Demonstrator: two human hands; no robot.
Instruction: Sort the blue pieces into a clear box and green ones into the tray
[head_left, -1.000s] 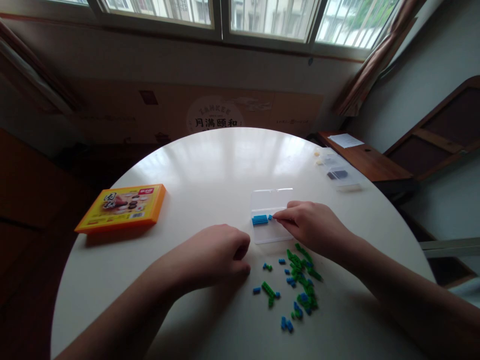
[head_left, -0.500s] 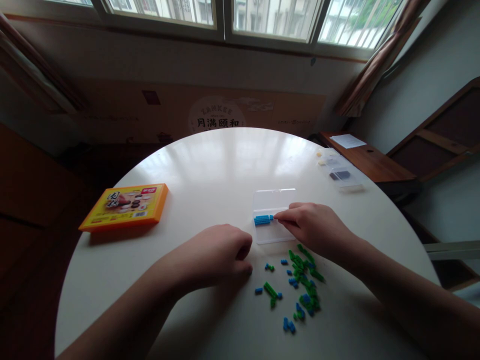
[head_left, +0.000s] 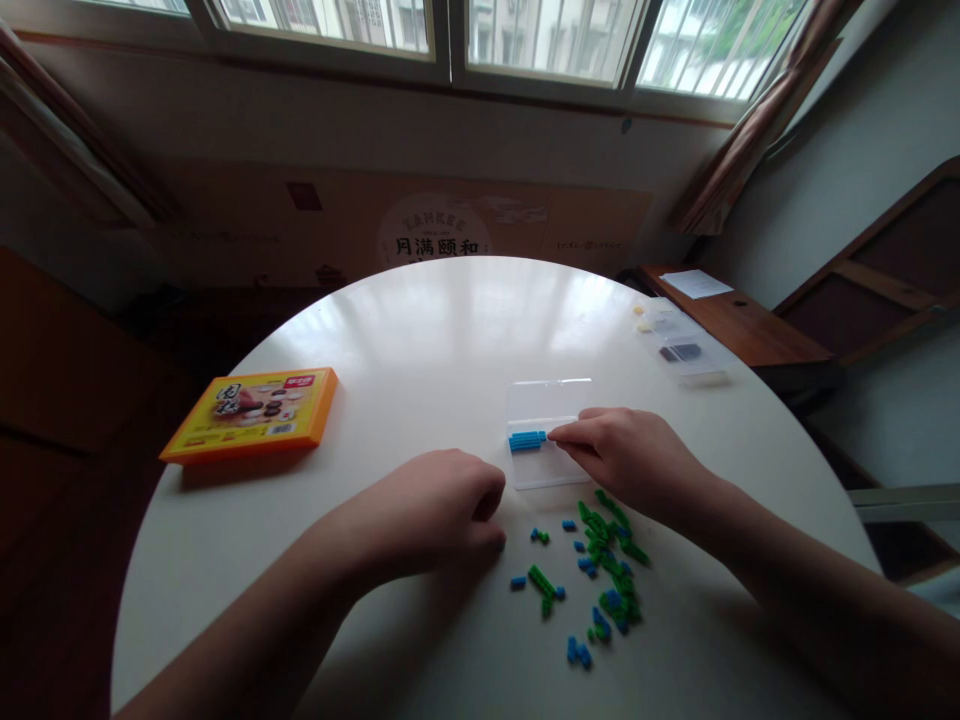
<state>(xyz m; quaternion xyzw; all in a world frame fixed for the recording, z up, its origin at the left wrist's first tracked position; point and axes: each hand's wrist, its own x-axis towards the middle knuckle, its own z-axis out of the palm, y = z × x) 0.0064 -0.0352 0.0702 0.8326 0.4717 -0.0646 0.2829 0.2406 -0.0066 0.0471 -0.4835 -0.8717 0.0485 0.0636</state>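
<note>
My right hand (head_left: 619, 445) reaches into an open clear plastic box (head_left: 551, 481), fingers pinched at a small blue building brick (head_left: 542, 437). That brick touches the right end of a row of blue building bricks (head_left: 524, 441) lying in the box. Left of the box, my left hand (head_left: 450, 505) rests on the table with its fingers curled in; whether anything is inside them is hidden. In front of the box lies a loose pile of green building bricks (head_left: 600, 540) mixed with blue ones. A single blue brick (head_left: 517, 582) lies nearer my left hand.
A yellow and orange game box (head_left: 255, 412) lies at the left of the round white table (head_left: 420, 340). Clear plastic containers (head_left: 686, 350) stand near its right edge. Beyond them is a wooden desk (head_left: 780, 335) with a paper sheet (head_left: 695, 284) on it.
The small blue brick at my right fingertips has moved slightly left, closing the gap to the row. My left hand has stayed in place.
</note>
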